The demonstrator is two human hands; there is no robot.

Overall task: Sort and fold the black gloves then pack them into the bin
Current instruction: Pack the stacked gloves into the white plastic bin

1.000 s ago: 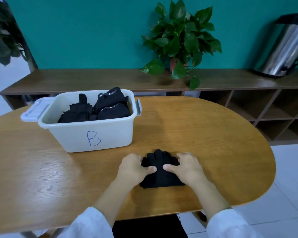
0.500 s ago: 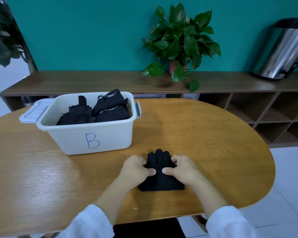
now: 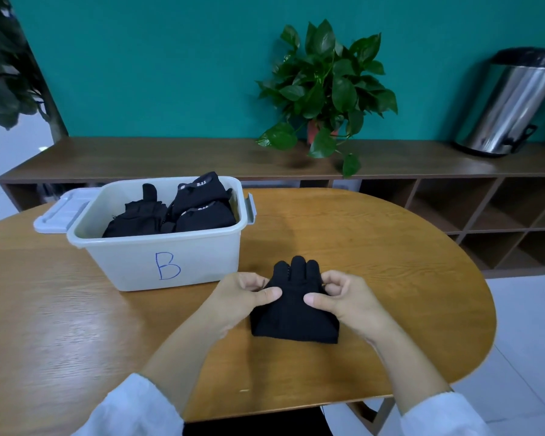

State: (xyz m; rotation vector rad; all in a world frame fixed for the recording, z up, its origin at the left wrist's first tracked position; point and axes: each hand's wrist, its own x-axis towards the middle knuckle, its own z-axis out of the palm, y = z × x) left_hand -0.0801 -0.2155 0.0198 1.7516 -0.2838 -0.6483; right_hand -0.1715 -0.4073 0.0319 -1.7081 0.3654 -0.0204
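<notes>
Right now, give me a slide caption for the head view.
Both hands, left hand and right hand, pinch a black glove beside bin B.

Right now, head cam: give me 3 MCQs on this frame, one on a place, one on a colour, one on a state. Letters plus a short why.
1. Where is the lid?
A. on the bin
B. on the table beside the bin, on its left in view
C. on the shelf

2. What colour is the letter B on the bin?
A. red
B. black
C. blue

3. What are the hands doing with the glove?
A. both pinch it at its sides
B. only the left hand touches it
C. both hover clear of it

Key:
1 B: the lid lies flat on the table against the bin's left end, and the bin is open.
2 C: the letter is drawn in blue on the bin's front wall.
3 A: the left hand and right hand each have thumb and fingers closed on the glove's edges.
</notes>
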